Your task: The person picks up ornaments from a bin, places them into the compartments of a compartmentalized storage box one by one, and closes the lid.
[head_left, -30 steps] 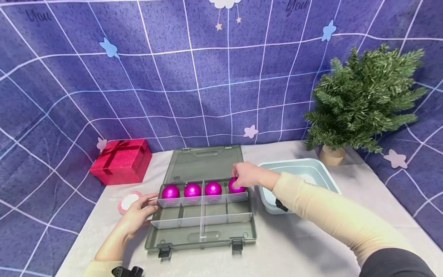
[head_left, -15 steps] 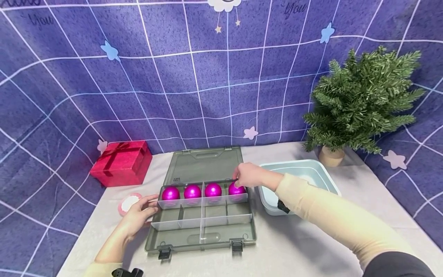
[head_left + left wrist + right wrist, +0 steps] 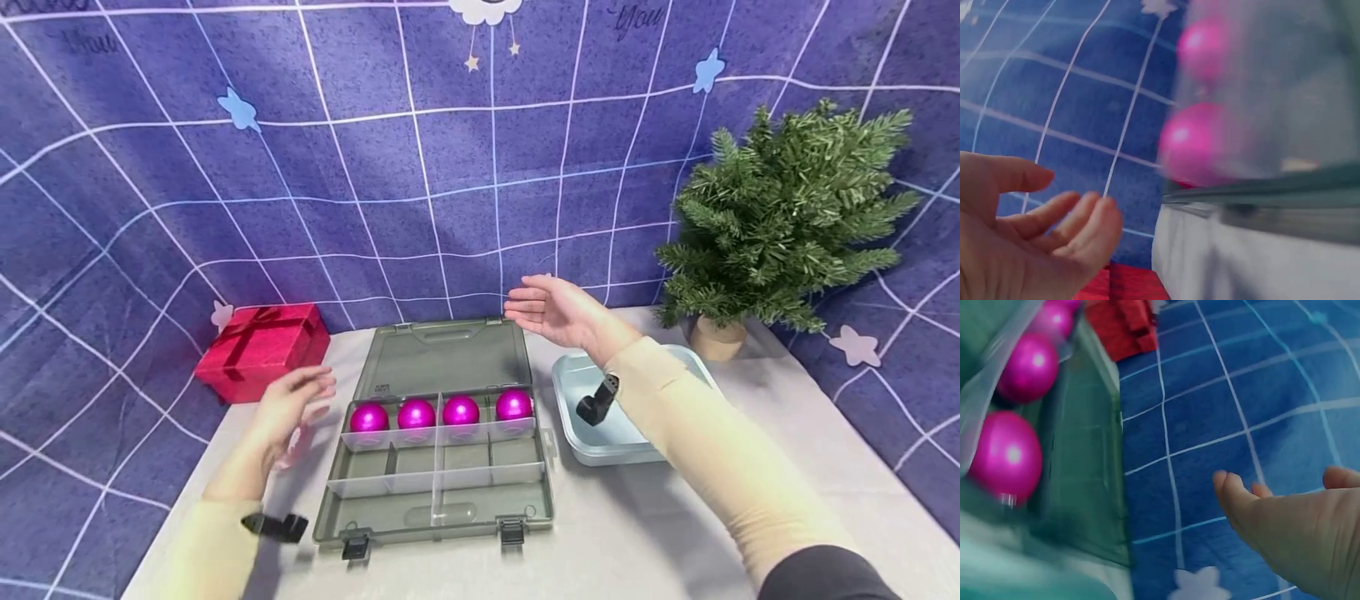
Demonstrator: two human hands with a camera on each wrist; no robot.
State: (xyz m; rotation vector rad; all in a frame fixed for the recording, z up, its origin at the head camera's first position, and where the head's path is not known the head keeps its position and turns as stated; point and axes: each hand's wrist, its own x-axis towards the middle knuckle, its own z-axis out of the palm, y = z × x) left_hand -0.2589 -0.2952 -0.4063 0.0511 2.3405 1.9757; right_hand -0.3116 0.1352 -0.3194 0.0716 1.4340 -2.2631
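A grey-green divided plastic box [image 3: 382, 503] lies with its lid [image 3: 450, 358] laid back. Its far row holds several shiny magenta balls, the rightmost ball [image 3: 513, 405] in the far right compartment; the middle and near rows hold nothing. To the left of the box, my left hand [image 3: 288, 408] is raised off the table, fingers loosely bent and holding nothing. Beyond the lid's right side, my right hand [image 3: 566, 315] hovers with its fingers extended and nothing in them. Both wrist views show the hands apart from the box and the magenta balls [image 3: 1194, 144].
A light blue tub [image 3: 581, 446] stands right of the box, partly under my right forearm. Behind it is a small artificial pine tree [image 3: 787, 217]. A red gift box [image 3: 262, 354] sits back left. A pink-and-white round item [image 3: 294, 446] is partly hidden by my left hand.
My right hand has let go of the rightmost ball, leaving it in its compartment, and has risen away. My left hand has lifted off the box's left edge, up and leftward.
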